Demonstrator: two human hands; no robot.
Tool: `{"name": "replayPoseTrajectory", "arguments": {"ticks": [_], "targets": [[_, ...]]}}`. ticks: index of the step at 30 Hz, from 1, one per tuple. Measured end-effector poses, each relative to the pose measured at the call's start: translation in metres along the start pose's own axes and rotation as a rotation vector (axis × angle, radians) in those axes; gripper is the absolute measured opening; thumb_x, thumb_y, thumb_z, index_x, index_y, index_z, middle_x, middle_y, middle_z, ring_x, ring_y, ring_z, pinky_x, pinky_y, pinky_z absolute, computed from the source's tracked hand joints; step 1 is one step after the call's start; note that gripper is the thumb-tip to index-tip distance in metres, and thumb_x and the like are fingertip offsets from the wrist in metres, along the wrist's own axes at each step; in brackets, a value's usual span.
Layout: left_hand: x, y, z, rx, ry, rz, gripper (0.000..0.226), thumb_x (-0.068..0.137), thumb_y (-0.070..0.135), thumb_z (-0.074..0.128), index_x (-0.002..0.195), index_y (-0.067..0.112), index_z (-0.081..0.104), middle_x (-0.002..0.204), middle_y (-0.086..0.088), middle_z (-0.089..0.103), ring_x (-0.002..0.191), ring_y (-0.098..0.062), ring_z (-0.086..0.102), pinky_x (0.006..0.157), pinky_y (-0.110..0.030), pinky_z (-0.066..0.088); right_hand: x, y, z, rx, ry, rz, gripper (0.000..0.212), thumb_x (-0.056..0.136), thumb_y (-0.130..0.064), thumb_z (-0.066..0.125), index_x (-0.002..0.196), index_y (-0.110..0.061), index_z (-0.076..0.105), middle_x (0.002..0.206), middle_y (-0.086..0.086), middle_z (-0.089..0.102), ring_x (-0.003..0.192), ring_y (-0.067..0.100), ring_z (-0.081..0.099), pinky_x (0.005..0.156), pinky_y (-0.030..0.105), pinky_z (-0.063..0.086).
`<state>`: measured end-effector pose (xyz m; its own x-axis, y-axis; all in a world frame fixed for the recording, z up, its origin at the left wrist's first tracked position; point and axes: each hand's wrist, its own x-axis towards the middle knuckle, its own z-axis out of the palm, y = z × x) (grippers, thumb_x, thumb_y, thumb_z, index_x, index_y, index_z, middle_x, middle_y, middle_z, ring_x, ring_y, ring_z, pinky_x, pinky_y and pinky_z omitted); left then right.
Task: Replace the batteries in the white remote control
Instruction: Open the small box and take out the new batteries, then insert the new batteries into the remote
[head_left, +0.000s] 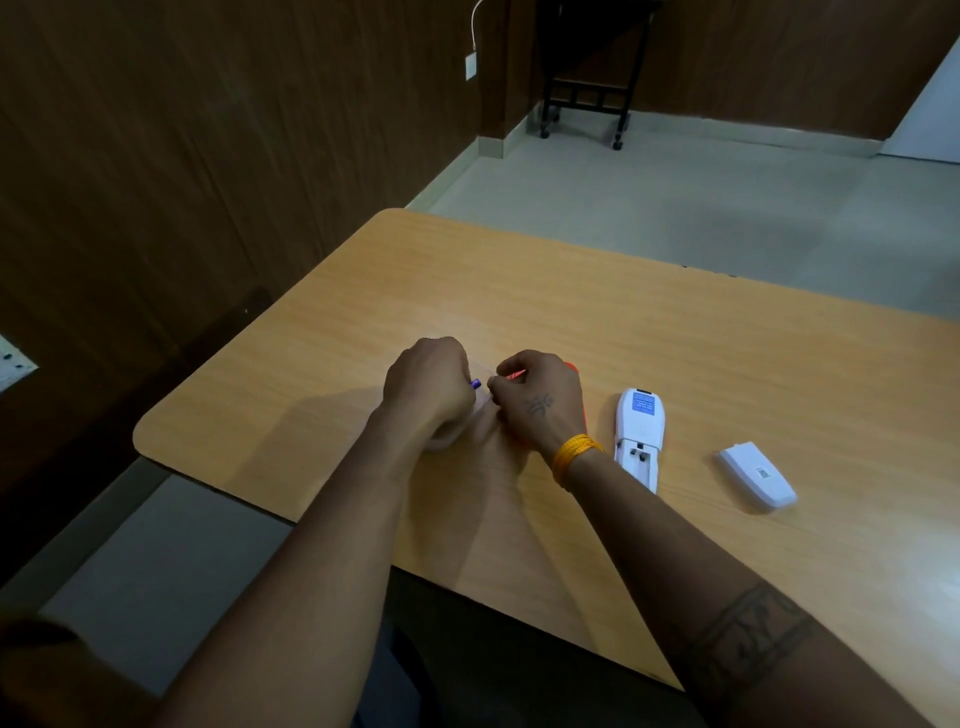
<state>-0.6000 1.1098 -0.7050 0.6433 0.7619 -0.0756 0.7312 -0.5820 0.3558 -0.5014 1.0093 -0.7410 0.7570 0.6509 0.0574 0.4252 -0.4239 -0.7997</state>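
Note:
The white remote control (639, 432) lies face down on the wooden table (675, 338), its battery compartment open and showing no batteries. Its white battery cover (757, 480) lies apart to the right. My left hand (428, 387) is closed around a blue battery (476, 384), only the tip showing. My right hand (540, 397), with an orange wristband, is closed on a red-orange battery pack (517, 375) that is mostly hidden under it. Both hands meet at the table's middle, left of the remote.
The table's left edge and rounded corner (150, 441) are close to my left arm. A dark wood wall runs along the left. A black wheeled stand (582, 104) is on the grey floor beyond the table.

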Motion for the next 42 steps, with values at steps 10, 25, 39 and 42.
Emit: {"name": "replayPoseTrajectory", "arguments": {"ticks": [10, 25, 39, 42], "targets": [[-0.017, 0.017, -0.006, -1.152, -0.146, -0.188, 0.018, 0.084, -0.002, 0.081, 0.100, -0.003, 0.076, 0.074, -0.016, 0.077, 0.059, -0.019, 0.075, 0.055, -0.025, 0.059, -0.049, -0.001, -0.036, -0.040, 0.142, -0.330, 0.030, 0.094, -0.006, 0.064, 0.122, -0.015, 0.071, 0.105, -0.001, 0.074, 0.095, 0.021, 0.068, 0.083, 0.042, 0.059], [-0.081, 0.106, 0.033, -1.312, -0.491, -0.158, 0.006, 0.091, -0.001, 0.074, 0.096, 0.003, 0.074, 0.067, -0.010, 0.077, 0.056, -0.016, 0.075, 0.051, -0.023, 0.061, -0.122, 0.059, -0.131, 0.119, 0.302, -0.218, 0.012, 0.094, -0.015, 0.077, 0.106, -0.013, 0.080, 0.093, -0.003, 0.078, 0.083, 0.012, 0.072, 0.073, 0.035, 0.063], [-0.080, 0.110, 0.063, -0.475, -0.177, 0.086, 0.022, 0.094, 0.014, 0.053, 0.100, 0.005, 0.073, 0.098, -0.015, 0.074, 0.097, -0.035, 0.071, 0.085, -0.048, 0.058, -0.083, 0.092, -0.146, 0.080, 0.217, 0.002, 0.012, 0.088, -0.011, 0.076, 0.093, -0.019, 0.069, 0.065, -0.010, 0.075, 0.063, 0.004, 0.073, 0.072, 0.041, 0.065], [-0.075, 0.112, 0.064, -0.434, -0.169, 0.112, 0.026, 0.096, 0.017, 0.049, 0.102, 0.002, 0.069, 0.101, -0.016, 0.072, 0.100, -0.036, 0.067, 0.080, -0.045, 0.053, -0.078, 0.094, -0.142, 0.111, 0.211, 0.030, 0.011, 0.085, -0.011, 0.077, 0.089, -0.020, 0.071, 0.065, -0.006, 0.076, 0.063, 0.010, 0.075, 0.072, 0.045, 0.065]]}}
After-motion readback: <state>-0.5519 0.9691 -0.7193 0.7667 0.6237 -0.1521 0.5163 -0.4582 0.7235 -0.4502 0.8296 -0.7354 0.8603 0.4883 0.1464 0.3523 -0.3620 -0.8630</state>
